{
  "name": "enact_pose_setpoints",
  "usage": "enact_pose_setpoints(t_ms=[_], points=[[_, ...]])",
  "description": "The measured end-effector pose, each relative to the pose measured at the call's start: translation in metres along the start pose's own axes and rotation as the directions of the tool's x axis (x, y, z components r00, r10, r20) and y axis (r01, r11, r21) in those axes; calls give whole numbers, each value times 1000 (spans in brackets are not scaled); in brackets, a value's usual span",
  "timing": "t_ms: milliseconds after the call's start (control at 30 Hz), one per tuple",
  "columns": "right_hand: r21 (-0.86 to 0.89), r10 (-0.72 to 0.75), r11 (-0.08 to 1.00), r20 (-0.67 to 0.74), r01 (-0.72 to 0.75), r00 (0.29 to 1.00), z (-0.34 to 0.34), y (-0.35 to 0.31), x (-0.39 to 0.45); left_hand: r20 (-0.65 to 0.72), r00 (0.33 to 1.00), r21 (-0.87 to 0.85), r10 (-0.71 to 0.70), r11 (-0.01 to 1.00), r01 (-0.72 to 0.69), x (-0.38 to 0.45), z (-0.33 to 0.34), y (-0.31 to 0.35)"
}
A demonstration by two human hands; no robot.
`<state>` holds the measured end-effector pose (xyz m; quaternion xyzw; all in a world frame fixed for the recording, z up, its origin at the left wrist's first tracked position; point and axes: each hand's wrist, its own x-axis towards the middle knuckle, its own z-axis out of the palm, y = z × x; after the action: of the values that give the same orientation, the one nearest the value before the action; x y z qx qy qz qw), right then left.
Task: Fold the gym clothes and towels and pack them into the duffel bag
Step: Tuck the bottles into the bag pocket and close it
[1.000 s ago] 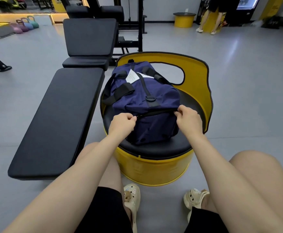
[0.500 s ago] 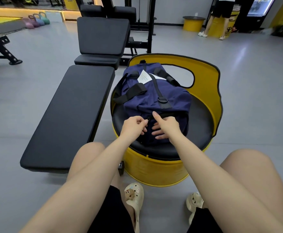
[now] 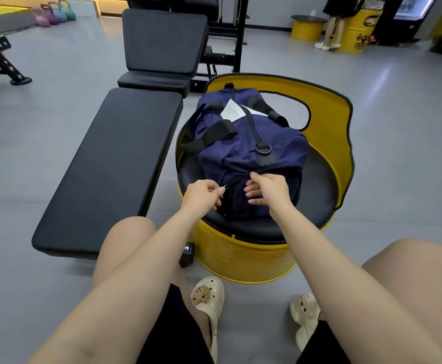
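A navy duffel bag (image 3: 248, 151) with black straps and a white paper tag lies on the black cushion of a yellow barrel seat (image 3: 327, 143). My left hand (image 3: 204, 195) pinches the zipper pull at the left corner of the bag's near end. My right hand (image 3: 267, 191) grips the near end panel, thumb on top by the zipper line and fingers against the fabric below. No clothes or towels show outside the bag.
A long black bench (image 3: 114, 166) runs along the left of the seat, with an inclined bench (image 3: 164, 40) behind it. Kettlebells (image 3: 54, 14) stand far left. A person's legs (image 3: 332, 32) show beside yellow drums at the back right. Grey floor surrounds everything.
My right hand slid left from the bag's right corner to the middle of the near end. My left hand stayed at the left corner, holding the zipper pull. The view shifted right and down.
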<state>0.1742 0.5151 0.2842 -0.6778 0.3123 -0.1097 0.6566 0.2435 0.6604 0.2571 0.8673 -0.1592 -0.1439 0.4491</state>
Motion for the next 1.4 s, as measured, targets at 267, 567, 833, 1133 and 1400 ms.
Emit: enact_pose_setpoints(t_ms=[267,567,833,1133,1400], points=[[24,-2,1000,-26,3,1000,-1,4,4,8,998,44,-55,998,54,0,7,-21],[2,-8,1000,-11,8,1000,-3,3,6,79,968,213,-238,953,216,5,31,-48],[-49,-32,998,-22,30,999,0,8,7,125,947,332,-295,912,240,-2,51,-56],[10,32,999,-25,-32,999,-13,13,1,29,997,398,-69,916,52,5,17,-47],[217,184,969,-298,-121,937,-20,-3,4,-16,827,701,562,597,-391,51,-24,26]])
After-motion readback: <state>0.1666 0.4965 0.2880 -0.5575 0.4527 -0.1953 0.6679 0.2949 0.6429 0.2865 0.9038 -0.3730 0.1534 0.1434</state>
